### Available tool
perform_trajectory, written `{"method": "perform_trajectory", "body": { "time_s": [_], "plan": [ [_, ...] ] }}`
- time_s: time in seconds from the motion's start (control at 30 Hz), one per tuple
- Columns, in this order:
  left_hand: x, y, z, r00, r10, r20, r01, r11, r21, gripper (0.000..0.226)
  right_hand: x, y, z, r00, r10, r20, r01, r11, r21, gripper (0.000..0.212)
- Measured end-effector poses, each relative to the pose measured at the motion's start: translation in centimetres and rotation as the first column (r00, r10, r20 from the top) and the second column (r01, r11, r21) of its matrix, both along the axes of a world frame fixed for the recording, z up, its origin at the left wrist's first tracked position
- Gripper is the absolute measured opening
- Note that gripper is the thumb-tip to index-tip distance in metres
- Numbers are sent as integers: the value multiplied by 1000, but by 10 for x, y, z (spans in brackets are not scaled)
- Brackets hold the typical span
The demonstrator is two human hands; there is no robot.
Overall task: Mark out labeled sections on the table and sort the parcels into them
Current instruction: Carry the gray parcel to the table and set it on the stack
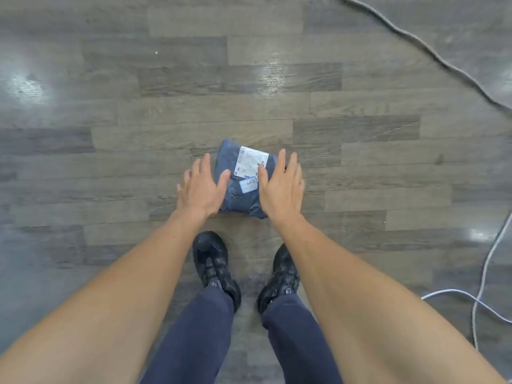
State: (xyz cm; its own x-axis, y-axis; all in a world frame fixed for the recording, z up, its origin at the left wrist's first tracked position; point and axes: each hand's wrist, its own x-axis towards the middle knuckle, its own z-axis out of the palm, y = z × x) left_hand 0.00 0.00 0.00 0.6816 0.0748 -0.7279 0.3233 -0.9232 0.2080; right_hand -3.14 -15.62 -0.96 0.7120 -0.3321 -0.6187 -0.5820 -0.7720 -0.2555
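Observation:
A grey-blue plastic parcel (241, 200) lies flat on the wood-pattern floor, just ahead of my shoes. It carries a white shipping label (250, 161) and a small blue-edged sticker (248, 185). My left hand (201, 189) hovers at the parcel's left side with fingers straight and spread, the thumb over its edge. My right hand (281, 184) is at the parcel's right side, fingers straight, thumb over the label's corner. Neither hand grips it. No table is in view.
My two black shoes (213, 261) (282, 278) stand just behind the parcel. A grey cable (432, 51) crosses the floor at upper right. A white cable (484, 273) loops along the right edge.

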Motion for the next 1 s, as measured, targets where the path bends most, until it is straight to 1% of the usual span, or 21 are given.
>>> {"method": "perform_trajectory", "body": {
  "time_s": [0.07, 0.13, 0.2, 0.27, 0.33, 0.4, 0.47, 0.5, 0.6, 0.63, 0.67, 0.73, 0.77, 0.9, 0.97, 1.0],
  "plan": [
    [0, -2, -11, 997, 59, -41, -61, 997, -47, 72, 2, 1, -9, 974, -211, -81, 218, 971, 99, 72],
    [0, -4, -28, 985, 141, -102, -151, 984, -98, 73, -1, 3, -21, 898, -390, -202, 425, 888, 177, 68],
    [1, -8, -42, 956, 242, -166, -265, 954, -140, 73, 1, 5, -29, 829, -476, -293, 542, 812, 214, 58],
    [6, -14, -48, 908, 349, -234, -396, 896, -200, 71, 5, 2, -37, 788, -522, -326, 601, 769, 219, 50],
    [7, -23, -51, 865, 428, -263, -486, 844, -228, 60, 7, 0, -43, 737, -563, -374, 662, 712, 233, 45],
    [7, -31, -51, 818, 506, -276, -567, 792, -228, 49, 10, 0, -44, 727, -571, -382, 676, 694, 249, 37],
    [6, -36, -44, 771, 564, -295, -631, 738, -239, 38, 12, -2, -40, 748, -556, -363, 655, 708, 265, 30],
    [6, -37, -38, 746, 590, -310, -661, 711, -238, 38, 13, -4, -33, 755, -553, -352, 647, 714, 268, 28],
    [8, -35, -11, 657, 669, -348, -751, 625, -215, 59, 16, -12, -7, 764, -556, -328, 640, 717, 276, 22],
    [10, -35, 1, 637, 683, -359, -768, 605, -210, 59, 18, -15, 6, 772, -550, -320, 631, 724, 279, 21],
    [13, -35, 13, 616, 695, -370, -784, 584, -210, 53, 21, -17, 19, 782, -542, -308, 619, 732, 286, 21],
    [24, -38, 43, 576, 719, -388, -816, 533, -224, 33, 31, -20, 52, 801, -524, -290, 596, 746, 299, 21],
    [31, -41, 62, 563, 728, -392, -826, 513, -232, 27, 39, -22, 70, 811, -517, -275, 584, 751, 309, 21],
    [70, -51, 150, 533, 741, -410, -846, 467, -256, 27, 76, -30, 153, 835, -518, -187, 549, 759, 349, 17],
    [88, -52, 191, 516, 749, -415, -857, 444, -263, 30, 97, -35, 199, 837, -527, -150, 543, 761, 355, 21],
    [96, -53, 212, 509, 753, -417, -860, 426, -280, 28, 106, -37, 220, 834, -536, -129, 543, 759, 360, 25]
  ]
}}
